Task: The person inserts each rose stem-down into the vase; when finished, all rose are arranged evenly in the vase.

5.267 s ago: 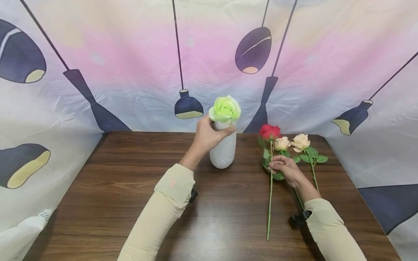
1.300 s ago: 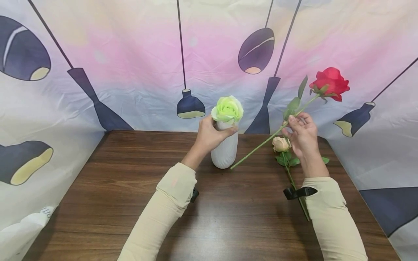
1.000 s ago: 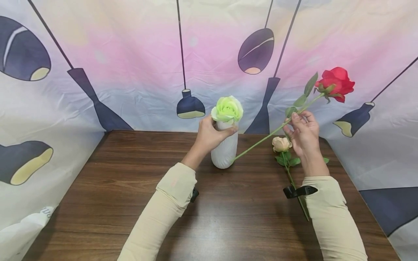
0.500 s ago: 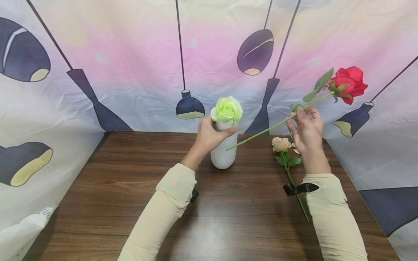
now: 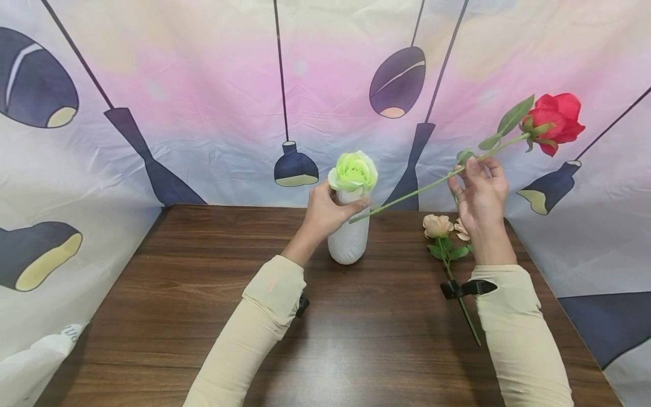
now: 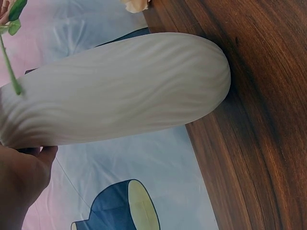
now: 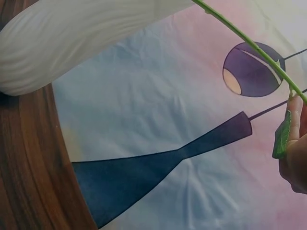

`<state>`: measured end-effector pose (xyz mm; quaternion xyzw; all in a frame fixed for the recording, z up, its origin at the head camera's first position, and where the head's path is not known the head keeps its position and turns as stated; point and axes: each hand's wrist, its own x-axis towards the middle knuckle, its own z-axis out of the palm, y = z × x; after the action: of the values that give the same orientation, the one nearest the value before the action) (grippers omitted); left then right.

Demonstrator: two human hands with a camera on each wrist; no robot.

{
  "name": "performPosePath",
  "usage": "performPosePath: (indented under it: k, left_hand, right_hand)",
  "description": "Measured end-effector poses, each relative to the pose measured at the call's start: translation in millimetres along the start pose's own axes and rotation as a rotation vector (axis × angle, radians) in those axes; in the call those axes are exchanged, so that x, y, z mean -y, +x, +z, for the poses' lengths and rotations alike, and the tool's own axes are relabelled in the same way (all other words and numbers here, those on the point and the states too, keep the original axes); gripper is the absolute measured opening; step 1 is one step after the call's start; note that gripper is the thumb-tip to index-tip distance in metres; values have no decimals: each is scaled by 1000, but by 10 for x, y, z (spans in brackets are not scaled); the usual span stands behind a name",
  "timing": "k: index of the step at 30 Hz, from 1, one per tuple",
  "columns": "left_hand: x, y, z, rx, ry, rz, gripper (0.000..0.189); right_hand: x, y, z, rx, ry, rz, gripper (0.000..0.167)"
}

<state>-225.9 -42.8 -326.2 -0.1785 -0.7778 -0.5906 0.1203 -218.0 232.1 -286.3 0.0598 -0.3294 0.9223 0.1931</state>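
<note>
A white ribbed vase (image 5: 348, 240) stands upright on the table, with a light green rose (image 5: 353, 172) showing at its mouth. My left hand (image 5: 328, 212) grips the vase near the top, thumb across the front. In my right hand (image 5: 480, 195) is the stem of a red rose (image 5: 555, 121), pinched between thumb and fingers. The rose tilts: its bloom is up at the right, and the stem's lower end overlaps the upper vase in the head view. In the left wrist view the stem (image 6: 10, 69) ends in front of the vase (image 6: 124, 86).
Two peach roses lie on the table (image 5: 213, 294) at the right; the nearer bloom (image 5: 438, 226) shows fully, the other (image 5: 461, 229) is partly behind my right wrist. A printed cloth backdrop (image 5: 224, 113) rises behind the table. A white bag-like thing (image 5: 38, 359) sits at the left edge.
The red rose has been lifted off the table by my right hand, tilted, and carried up and rightward. Its stem end has risen along the vase. My left hand stays on the vase.
</note>
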Motion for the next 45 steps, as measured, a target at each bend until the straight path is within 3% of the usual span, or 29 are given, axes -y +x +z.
performPosePath:
  k: [7, 18, 28, 36, 39, 45]
  left_hand:
    - [-13, -6, 0, -1, 16, 0, 55]
    - [-27, -6, 8, 8, 15, 2, 55]
    - [-34, -5, 16, 8, 6, -10, 55]
    - [-41, 1, 22, 6, 21, 1, 55]
    - [-44, 3, 18, 6, 21, 6, 55]
    - [-41, 5, 11, 8, 15, 5, 53]
  right_hand:
    - [81, 34, 128, -36, 66, -35, 18]
    - [237, 83, 184, 3, 102, -130, 20]
    - [393, 158, 295, 45, 92, -176, 20]
    - [578, 252, 457, 33, 98, -221, 20]
    - [605, 282, 527, 24, 90, -252, 20]
    - [578, 303, 642, 36, 62, -237, 18]
